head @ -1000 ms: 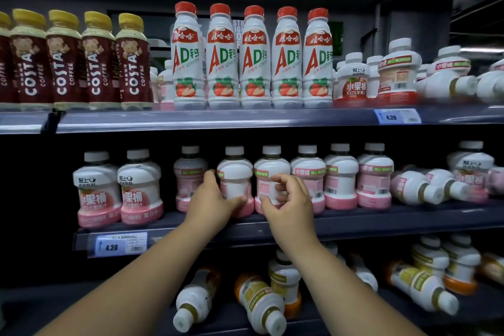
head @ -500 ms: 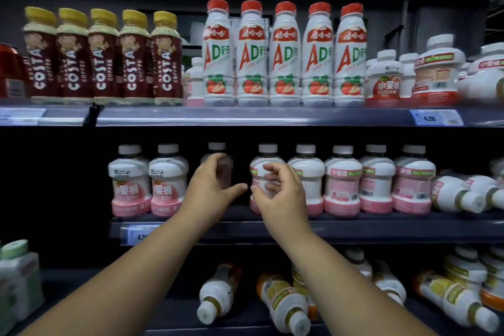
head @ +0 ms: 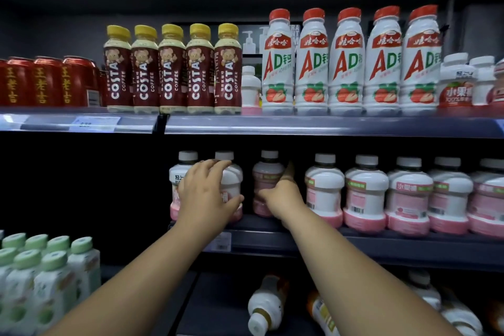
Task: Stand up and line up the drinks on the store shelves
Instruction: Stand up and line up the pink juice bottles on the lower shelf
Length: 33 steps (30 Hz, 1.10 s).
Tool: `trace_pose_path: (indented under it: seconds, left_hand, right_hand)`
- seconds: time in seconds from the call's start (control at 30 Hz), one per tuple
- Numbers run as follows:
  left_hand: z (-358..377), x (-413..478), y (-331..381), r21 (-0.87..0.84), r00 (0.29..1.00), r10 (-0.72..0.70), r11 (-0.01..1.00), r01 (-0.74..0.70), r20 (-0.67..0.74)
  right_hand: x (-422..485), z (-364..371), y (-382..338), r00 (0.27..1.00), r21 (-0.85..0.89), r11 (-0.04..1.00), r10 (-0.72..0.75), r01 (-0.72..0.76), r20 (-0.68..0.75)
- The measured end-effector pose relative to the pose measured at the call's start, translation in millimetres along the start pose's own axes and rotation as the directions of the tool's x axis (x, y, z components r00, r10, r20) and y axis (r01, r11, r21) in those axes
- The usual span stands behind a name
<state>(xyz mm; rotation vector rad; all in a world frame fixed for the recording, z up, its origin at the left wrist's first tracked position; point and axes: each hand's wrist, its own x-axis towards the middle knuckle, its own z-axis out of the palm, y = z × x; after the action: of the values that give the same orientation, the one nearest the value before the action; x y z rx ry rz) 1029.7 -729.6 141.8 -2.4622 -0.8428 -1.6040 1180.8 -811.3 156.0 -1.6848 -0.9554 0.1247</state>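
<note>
Squat white-and-pink drink bottles stand on the middle shelf (head: 354, 243). My left hand (head: 207, 196) wraps over the front of the second bottle from the left (head: 233, 185), with the leftmost bottle (head: 177, 180) partly hidden behind it. My right hand (head: 281, 199) reaches deeper in and grips a bottle set back from the row (head: 266, 180), thumb across its front and a finger up its right side. To the right, a row of several like bottles (head: 365, 194) stands upright at the shelf's front.
On the top shelf stand red cans (head: 41, 82), Costa coffee bottles (head: 171, 71) and tall AD milk bottles (head: 346, 63). Fallen bottles (head: 266, 305) lie on the bottom shelf below my arms. Green-capped bottles (head: 41, 267) stand at the lower left.
The view has swung left. My left hand moved onto the second bottle from the left. My right hand left the front-row bottle and now grips the one set back.
</note>
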Motion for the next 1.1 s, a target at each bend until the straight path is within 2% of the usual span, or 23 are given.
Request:
trace_pose_path:
  seconds: [0.17,0.27,0.33,0.43,0.5,0.57,0.6,0.67,0.73,0.87,1.0,1.1]
  left_hand:
    - [12,-3,-10,0.072,0.999,0.014,0.997,-0.016,0.031]
    - [14,-7,-12,0.077,0.999,0.034,0.996,-0.034,0.002]
    - [12,-11,-18,0.03,0.998,-0.012,0.999,0.014,-0.067]
    - [3,-13,-34,-0.093,0.974,-0.186,0.98,0.174,-0.131]
    - [-2,-11,-45,-0.216,0.942,-0.33,0.926,0.311,-0.061]
    - [-2,-9,-59,-0.374,0.902,-0.427,0.828,0.418,0.063]
    - [-1,-8,-65,-0.445,0.887,-0.442,0.773,0.452,0.133]
    - [1,-11,-70,-0.505,0.872,-0.419,0.712,0.488,0.252]
    - [3,-14,-73,-0.492,0.868,-0.411,0.715,0.497,0.279]
    - [6,-14,-76,-0.452,0.866,-0.427,0.739,0.5,0.259]
    - [13,-21,-78,-0.47,0.862,-0.429,0.723,0.506,0.269]
    - [18,-22,-81,-0.463,0.867,-0.422,0.733,0.499,0.267]
  right_hand:
    - [1,-6,8,1.0,-0.21,0.978,-0.008,0.009,0.006]
    - [-10,-11,10,0.999,-0.21,0.977,-0.038,0.044,0.036]
    - [-13,-13,14,0.996,-0.171,0.983,-0.054,0.065,0.065]
    - [-12,-15,19,0.988,-0.136,0.99,-0.02,0.041,0.15]
    - [-14,-13,18,0.991,-0.183,0.982,-0.029,0.053,0.131]
    - [-16,-8,16,0.997,-0.233,0.971,-0.052,0.063,0.052]
    - [-17,-5,14,0.998,-0.245,0.967,-0.059,0.066,0.035]
    - [-18,-3,14,0.995,-0.238,0.969,-0.049,0.069,0.088]
    - [-19,-4,13,0.989,-0.218,0.974,-0.037,0.068,0.14]
    - [-22,-7,12,0.998,-0.253,0.965,-0.064,0.068,0.025]
    - [-25,-9,14,0.993,-0.217,0.973,-0.053,0.076,0.11]
    - [-26,-9,15,0.998,-0.268,0.961,-0.057,0.065,0.041]
